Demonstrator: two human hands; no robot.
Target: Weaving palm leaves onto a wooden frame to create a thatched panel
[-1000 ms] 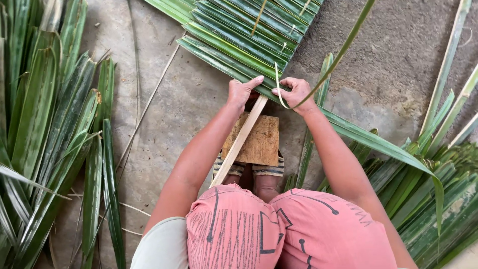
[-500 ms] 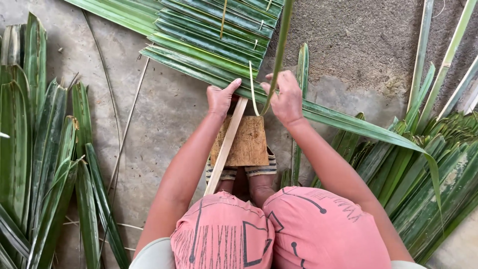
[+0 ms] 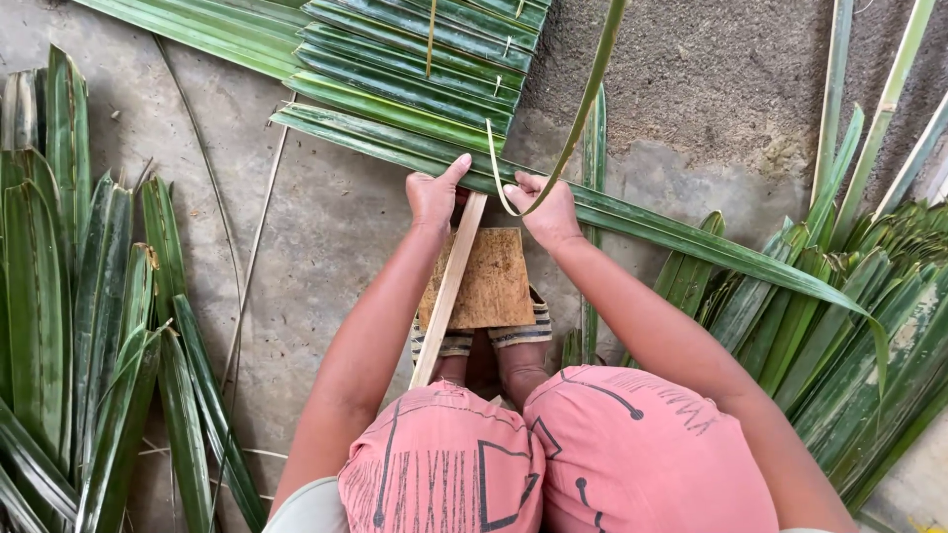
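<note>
Several long green palm leaves (image 3: 89, 326) lie fanned out on the concrete floor (image 3: 326, 247) at the far left, their tips pointing up and away from the person. Right of them, a panel of folded green leaves (image 3: 415, 69) stretches across the top of the view, its strips overlapping in rows and pinned with thin pale slivers. The left hand (image 3: 434, 194) presses down on the nearest edge of that panel, thumb raised, fingers curled over the leaf and the top of a pale wooden slat (image 3: 446, 296) that runs diagonally down toward the knees. Beneath the slat sits a brown fibrous board (image 3: 494, 281), resting on the person's sandalled feet. Just right of the slat, the right hand (image 3: 545, 212) is clenched around a narrow green strip (image 3: 573, 128), which loops out from the panel's edge beside the hand and rises up out of the view. One long leaf (image 3: 711, 252) extends from under the right hand to the right, over a heap of more green leaves (image 3: 869, 326).
</note>
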